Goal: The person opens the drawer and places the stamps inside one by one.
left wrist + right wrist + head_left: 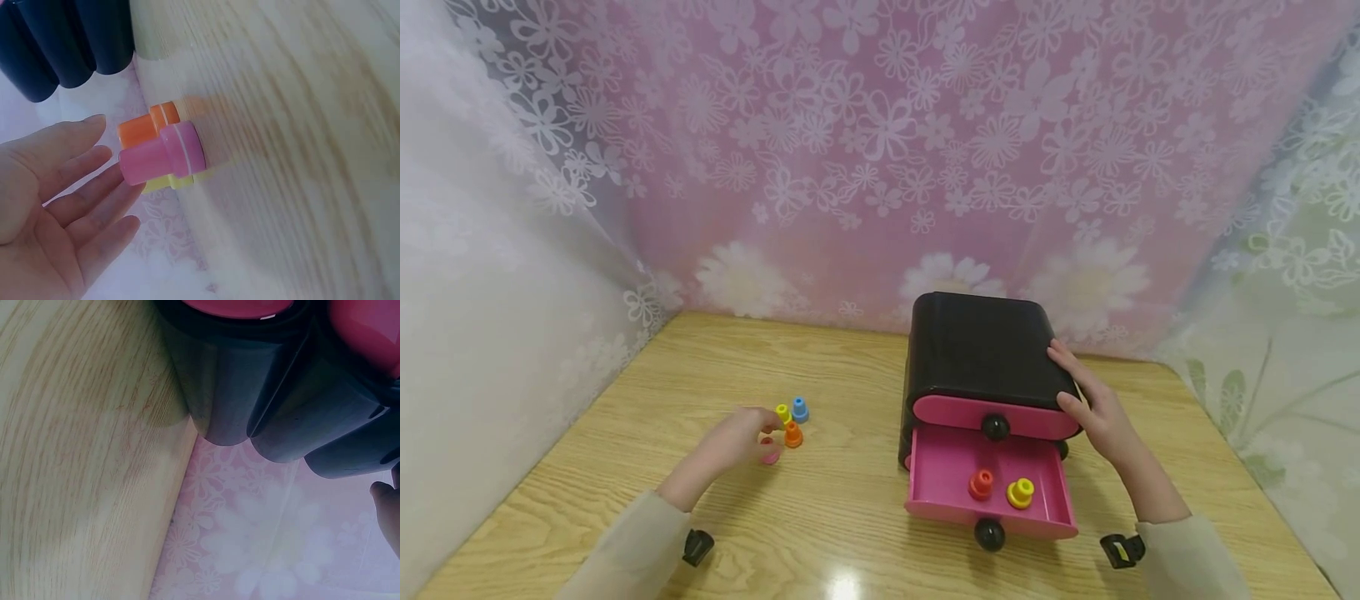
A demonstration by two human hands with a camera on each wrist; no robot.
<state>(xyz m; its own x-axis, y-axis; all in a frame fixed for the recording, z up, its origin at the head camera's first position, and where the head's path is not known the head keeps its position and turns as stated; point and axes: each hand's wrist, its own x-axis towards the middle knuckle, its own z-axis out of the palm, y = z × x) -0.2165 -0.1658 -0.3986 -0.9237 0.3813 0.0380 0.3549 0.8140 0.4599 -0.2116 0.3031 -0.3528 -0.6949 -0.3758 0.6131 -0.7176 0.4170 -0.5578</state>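
Observation:
My left hand [737, 439] reaches down over the wooden table, fingers loosely spread around a pink toy stamp [164, 153]. In the left wrist view the stamp stands just beyond the fingertips, not gripped. Close by are an orange stamp [793, 435], a yellow stamp [783, 413] and a blue stamp [800, 409]. My right hand [1097, 414] rests against the upper right side of a black mini drawer cabinet [981, 346]. Its lower pink drawer [943, 471] is pulled out, with a red stamp [981, 485] and another yellow stamp [1020, 493] inside.
The upper drawer [951, 412] is closed, its round black knob [996, 427] facing me. Another black knob [989, 534] sticks out from the pulled-out drawer. A flowered pink curtain [850, 167] hangs behind the table [820, 517], with pale curtains at both sides.

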